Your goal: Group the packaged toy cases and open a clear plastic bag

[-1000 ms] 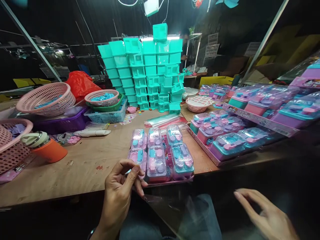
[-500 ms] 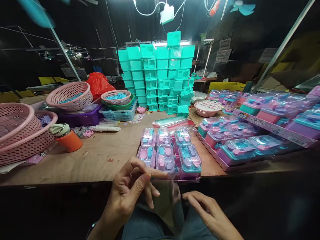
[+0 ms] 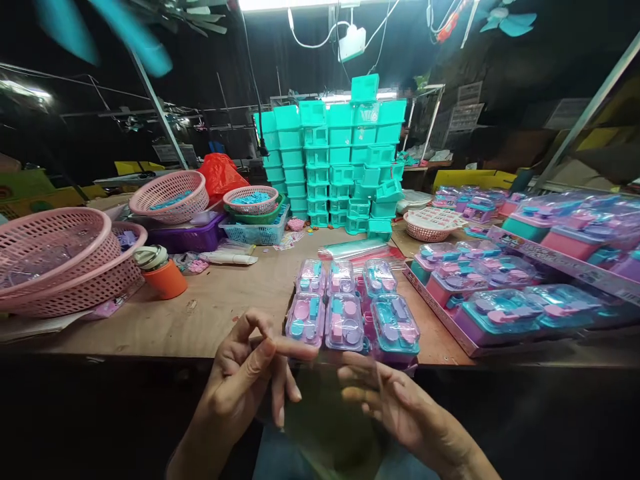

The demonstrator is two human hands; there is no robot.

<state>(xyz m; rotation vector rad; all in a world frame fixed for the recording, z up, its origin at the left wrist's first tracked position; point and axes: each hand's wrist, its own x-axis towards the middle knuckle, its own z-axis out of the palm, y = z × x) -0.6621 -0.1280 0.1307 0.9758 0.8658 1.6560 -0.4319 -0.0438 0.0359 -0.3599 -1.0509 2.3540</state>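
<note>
The left hand (image 3: pixel 245 380) and the right hand (image 3: pixel 395 407) hold a clear plastic bag (image 3: pixel 325 413) between them, low in front of the counter (image 3: pixel 210 320). The left fingers (image 3: pixel 295 348) pinch its top edge between thumb and first finger. The right fingers (image 3: pixel 360 383) are spread wide and press on the bag's other side.

The bag looks very thin, light and floppy. It is probably slippery and would crumple fast, so the best place to hold it seems to be the top edge, with a soft pinch.

Just past the fingers lies a pack of toy sets (image 3: pixel 350 313) in pink, purple and teal, right at the counter's near edge. To the right of the fingers sits a tray of bigger toy boxes (image 3: pixel 475 293). To the left, well apart, stand an orange cup (image 3: pixel 163 273) and pink baskets (image 3: pixel 60 260). Far behind it all rises a tall stack of teal boxes (image 3: pixel 340 153). Nothing lies between the two hands except the bag
</note>
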